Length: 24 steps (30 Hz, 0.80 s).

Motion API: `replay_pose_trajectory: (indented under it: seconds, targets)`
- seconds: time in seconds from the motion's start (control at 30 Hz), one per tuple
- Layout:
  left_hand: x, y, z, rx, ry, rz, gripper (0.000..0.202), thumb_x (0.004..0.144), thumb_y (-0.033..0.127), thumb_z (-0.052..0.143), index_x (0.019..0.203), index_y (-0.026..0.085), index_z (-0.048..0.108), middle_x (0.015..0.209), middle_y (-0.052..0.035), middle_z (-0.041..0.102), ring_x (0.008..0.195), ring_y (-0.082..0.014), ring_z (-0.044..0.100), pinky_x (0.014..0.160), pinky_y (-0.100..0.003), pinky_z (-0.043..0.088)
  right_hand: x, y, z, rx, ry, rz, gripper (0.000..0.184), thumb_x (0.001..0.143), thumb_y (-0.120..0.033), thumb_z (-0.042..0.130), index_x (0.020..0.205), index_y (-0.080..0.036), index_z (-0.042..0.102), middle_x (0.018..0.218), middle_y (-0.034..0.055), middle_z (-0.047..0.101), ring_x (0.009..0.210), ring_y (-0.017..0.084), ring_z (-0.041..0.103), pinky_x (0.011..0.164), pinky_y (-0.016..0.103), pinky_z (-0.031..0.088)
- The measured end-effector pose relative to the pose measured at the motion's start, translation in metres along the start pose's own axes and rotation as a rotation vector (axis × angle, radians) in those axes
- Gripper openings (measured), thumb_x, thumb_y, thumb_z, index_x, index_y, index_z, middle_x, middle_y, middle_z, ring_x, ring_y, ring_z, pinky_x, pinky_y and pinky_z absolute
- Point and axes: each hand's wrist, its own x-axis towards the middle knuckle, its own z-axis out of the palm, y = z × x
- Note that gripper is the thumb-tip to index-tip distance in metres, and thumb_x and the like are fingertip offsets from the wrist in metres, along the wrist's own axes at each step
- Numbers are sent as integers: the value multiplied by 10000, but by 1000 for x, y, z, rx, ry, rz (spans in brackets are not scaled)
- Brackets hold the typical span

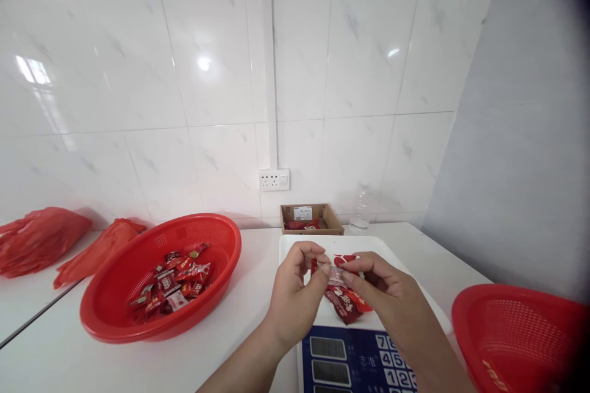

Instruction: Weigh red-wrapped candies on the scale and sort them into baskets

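Observation:
Between the fingertips of both hands is a small wrapped packet [337, 277], pale and partly clear with red on it. My left hand [292, 298] pinches its left end between thumb and fingers, and my right hand [387, 288] pinches the other end. Both are held above the white pan [291, 244] of a weighing scale [334, 350] with a blue keypad panel. Just below the fingers, red and dark-red packets [345, 306] lie on the pan. The fingers hide part of the held packet. Digits on the scale's displays are too faint to read.
A red plastic basket [104, 319] with several small wrapped packets stands at left. Red plastic bags [43, 239] lie beyond it. Behind the scale are a cardboard box [332, 221] with red packets and a clear bottle [361, 209]. Another red basket [511, 298] is at right.

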Motion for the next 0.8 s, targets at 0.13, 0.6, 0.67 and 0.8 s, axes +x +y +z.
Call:
replay_pose_trajectory:
  seconds: [0.13,0.6,0.67,0.8]
  targets:
    - [-1,-1,1,24,-21,-16,233,764,146,566,972,213,485,891,-21,512,849,-147,476,758,-264,388,3,1,-6,-59,-32,-7,178,645,-381,693,713,-216,691,825,21,645,745,171,599,616,244,491]
    - [-1,-4,-2,-17,-53,-10,290,788,207,584,1059,247,488,943,-25,519,888,-153,479,783,-271,386,6,6,-6,-111,60,49,293,639,-487,670,730,-209,695,739,28,702,695,199,615,618,279,491]
    - [0,-3,-3,-97,-74,-20,264,811,249,559,1063,247,478,953,-27,529,887,-153,491,775,-273,396,7,8,-8,-85,79,41,292,634,-477,682,761,-213,688,758,22,696,703,192,614,624,276,494]
    - [1,-4,-4,-143,-68,-8,235,846,286,514,1071,231,472,937,-37,556,915,-165,500,805,-294,386,6,11,-7,-18,118,33,336,645,-443,692,905,-234,648,763,-5,648,659,148,576,559,241,476]
